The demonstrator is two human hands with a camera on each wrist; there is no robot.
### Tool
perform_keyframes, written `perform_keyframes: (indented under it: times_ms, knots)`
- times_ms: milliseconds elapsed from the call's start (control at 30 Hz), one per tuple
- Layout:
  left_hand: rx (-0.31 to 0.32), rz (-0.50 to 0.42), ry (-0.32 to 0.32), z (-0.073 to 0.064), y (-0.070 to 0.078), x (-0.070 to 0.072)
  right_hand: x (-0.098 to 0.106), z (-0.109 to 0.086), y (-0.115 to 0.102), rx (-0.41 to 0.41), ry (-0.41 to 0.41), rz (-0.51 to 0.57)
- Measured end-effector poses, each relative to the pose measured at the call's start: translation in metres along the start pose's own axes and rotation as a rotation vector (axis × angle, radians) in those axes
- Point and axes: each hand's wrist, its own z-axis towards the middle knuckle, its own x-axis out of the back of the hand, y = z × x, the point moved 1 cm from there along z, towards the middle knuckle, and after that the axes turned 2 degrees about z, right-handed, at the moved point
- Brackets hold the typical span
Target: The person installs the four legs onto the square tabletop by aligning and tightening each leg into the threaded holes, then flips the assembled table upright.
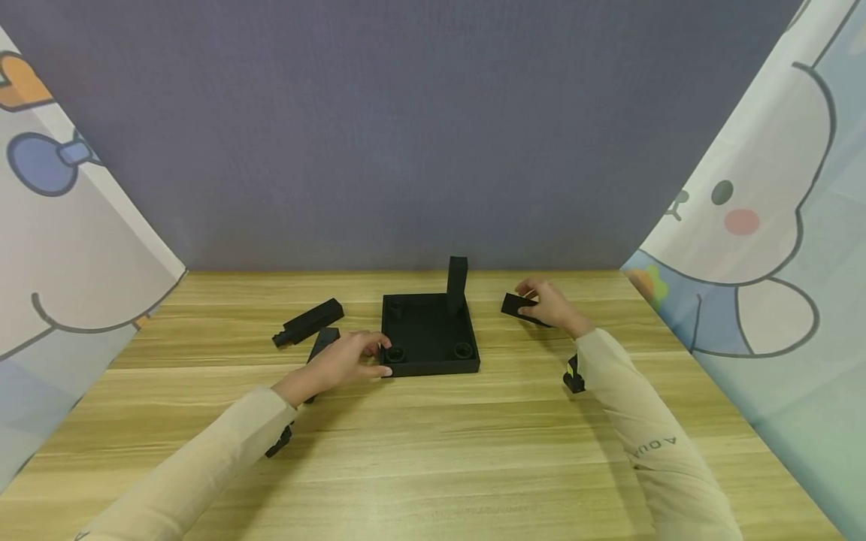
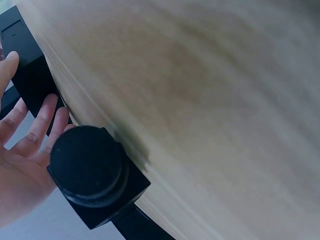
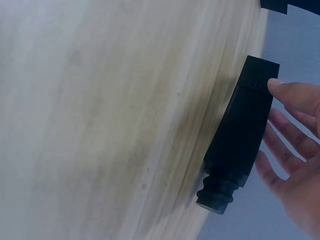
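fitting legs seems the step in hand: the tray (image 1: 431,328) lies near the middle of the counter's (image 1: 433,451) far edge, one upright leg (image 1: 456,279) on it. the left hand (image 1: 345,357), arm slanting inward, grips its near left corner; the right hand (image 1: 551,304), arm outstretched, pinches a loose leg (image 1: 512,303) toward the counter's far right corner. the next move likely calls for lifting that.

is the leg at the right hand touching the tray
Apart. The head view shows bare table between the tray and the leg at the right hand.
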Motion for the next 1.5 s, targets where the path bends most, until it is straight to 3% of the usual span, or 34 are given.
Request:
perform_keyframes:
  times_ms: [233, 667, 1500]
  knots:
    - [-0.001, 0.0, -0.002, 0.0, 0.0, 0.0, -0.003, 0.004, 0.015, 0.097, 0.03, 0.009]
    - [0.005, 0.003, 0.001, 0.0, 0.0, 0.0, -0.009, 0.005, 0.003, -0.01, 0.025, -0.085]
    - [-0.017, 0.0, 0.006, 0.001, -0.004, -0.001, 0.006, -0.004, -0.003, 0.02, 0.063, -0.094]
